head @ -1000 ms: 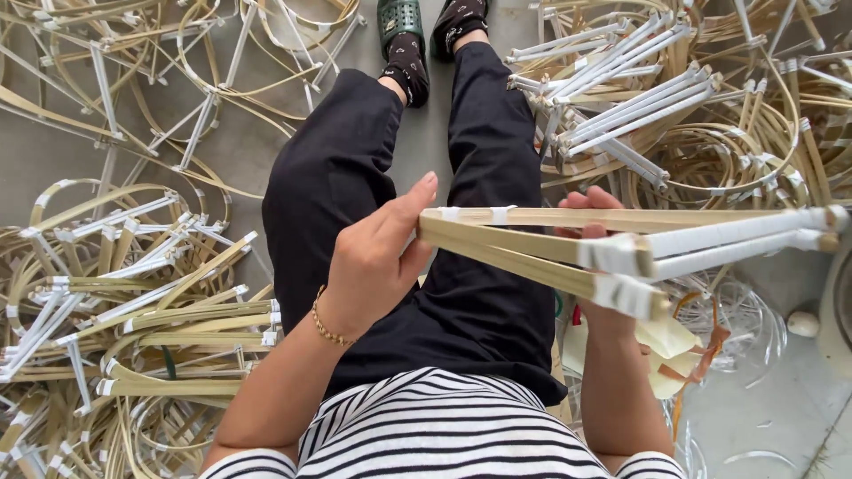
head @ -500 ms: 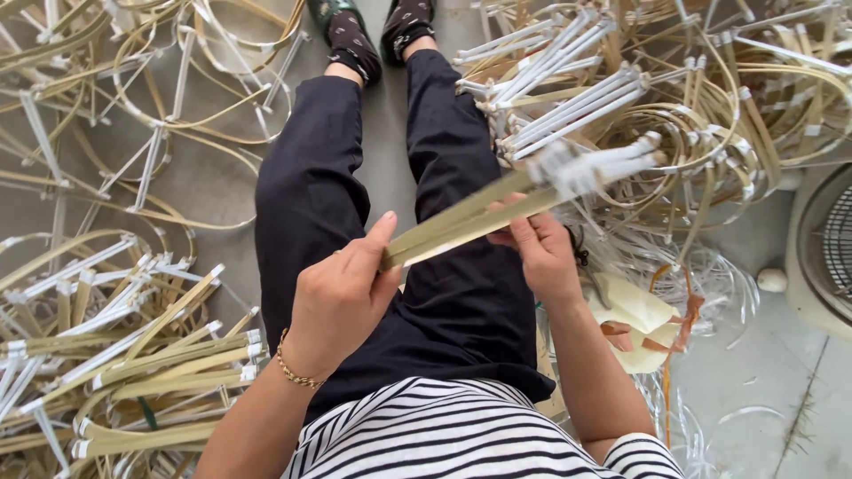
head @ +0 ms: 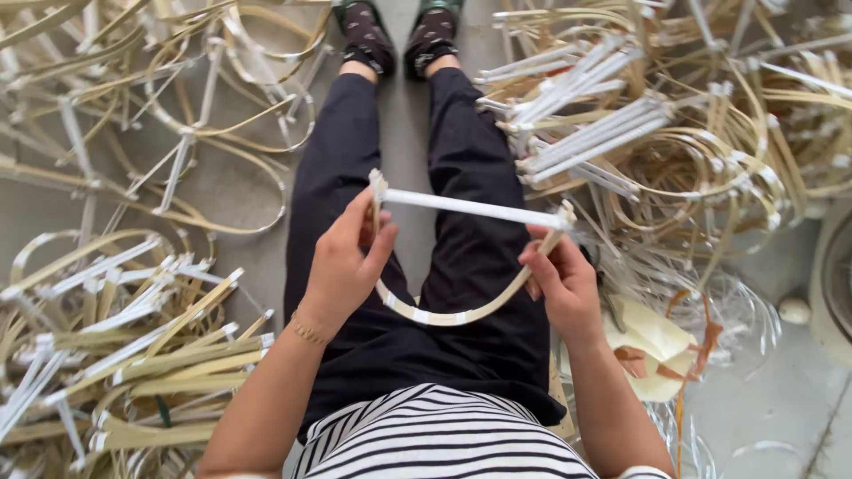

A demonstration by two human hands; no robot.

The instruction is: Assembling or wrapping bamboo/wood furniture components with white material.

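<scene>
Bow-shaped bamboo frame point(head: 461, 257) held over the lap, white crossbar point(head: 470, 208) running left-right; left hand point(head: 342, 266) clenched on its left end, right hand point(head: 559, 279) grasping the right end, both equally near

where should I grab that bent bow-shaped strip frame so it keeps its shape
Probably at its two top corners, where the straight white bar joins the curved strip, coming in from either side. The left hand and right hand pinch there now. The arc sags free over the lap between them, and it looks thin and springy, so gripping it mid-span would likely flatten it.
</scene>
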